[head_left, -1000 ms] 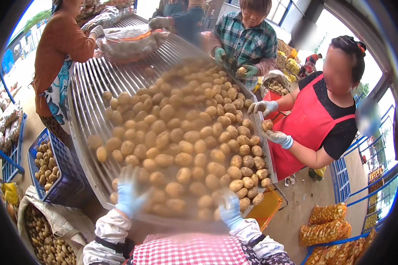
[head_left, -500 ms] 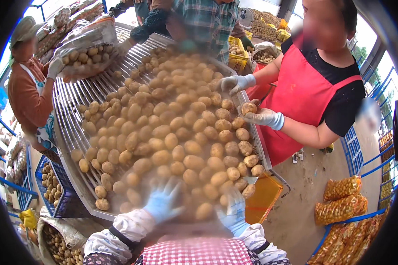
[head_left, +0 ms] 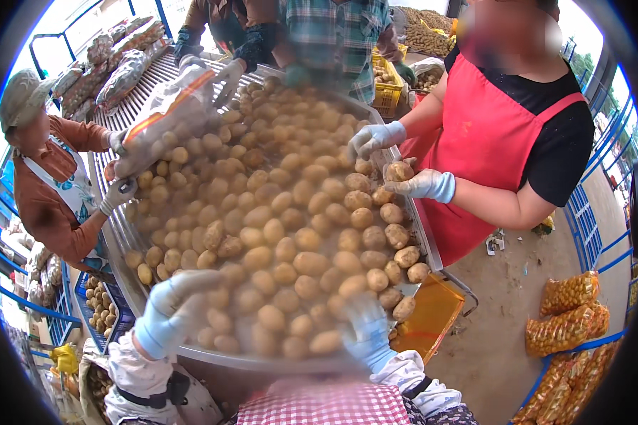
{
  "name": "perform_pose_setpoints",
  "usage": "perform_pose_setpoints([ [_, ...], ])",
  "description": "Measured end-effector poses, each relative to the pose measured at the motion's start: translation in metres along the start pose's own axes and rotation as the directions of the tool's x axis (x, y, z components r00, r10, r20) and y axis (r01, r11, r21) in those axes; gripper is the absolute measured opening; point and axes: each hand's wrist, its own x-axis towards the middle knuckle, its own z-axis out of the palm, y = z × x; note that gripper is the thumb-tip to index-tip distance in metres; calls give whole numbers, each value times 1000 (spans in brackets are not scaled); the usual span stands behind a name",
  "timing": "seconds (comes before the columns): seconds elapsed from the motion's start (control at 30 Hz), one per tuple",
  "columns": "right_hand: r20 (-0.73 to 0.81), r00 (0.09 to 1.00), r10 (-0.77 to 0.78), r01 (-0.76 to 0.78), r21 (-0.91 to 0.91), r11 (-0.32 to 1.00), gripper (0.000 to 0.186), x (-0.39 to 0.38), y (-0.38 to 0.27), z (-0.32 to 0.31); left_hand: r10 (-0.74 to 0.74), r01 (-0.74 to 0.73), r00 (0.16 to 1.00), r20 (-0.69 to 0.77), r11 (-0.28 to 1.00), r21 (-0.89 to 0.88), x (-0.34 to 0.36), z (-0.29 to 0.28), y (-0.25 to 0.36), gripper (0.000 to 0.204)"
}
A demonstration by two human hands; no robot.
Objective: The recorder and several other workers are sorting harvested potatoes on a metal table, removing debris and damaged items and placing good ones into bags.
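Note:
Potatoes cover much of the slatted metal sorting table, hazy in the middle of the picture. My left hand, in a pale blue glove, is raised at the table's near left edge, fingers apart and loosely bent, with no potato visible in it. My right hand, gloved alike, has its fingers apart beside the potatoes at the near right; its fingertips are blurred. An orange bin sits under the table's right corner.
A co-worker in a red apron holds a potato on the right. A person in orange and others at the back handle a mesh sack. Sacks are piled behind. A blue crate stands left, orange sacks right.
The mesh sack has tipped onto the table, with more potatoes beneath it. My left hand has moved left toward the table's edge. The view has shifted.

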Motion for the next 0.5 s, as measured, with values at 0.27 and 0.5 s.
perform_pose_setpoints([
  [0.27, -135, 989, -54, 55, 8, 998, 40, -2, 8, -4, 440, -660, 742, 506, 612, 436, 69, 0, 129, 35],
  [0.5, -26, 997, -77, 81, 177, 981, 39, 11, -7, 20, 443, -660, 742, 504, 617, 429, 156, 69, 196, 29],
])
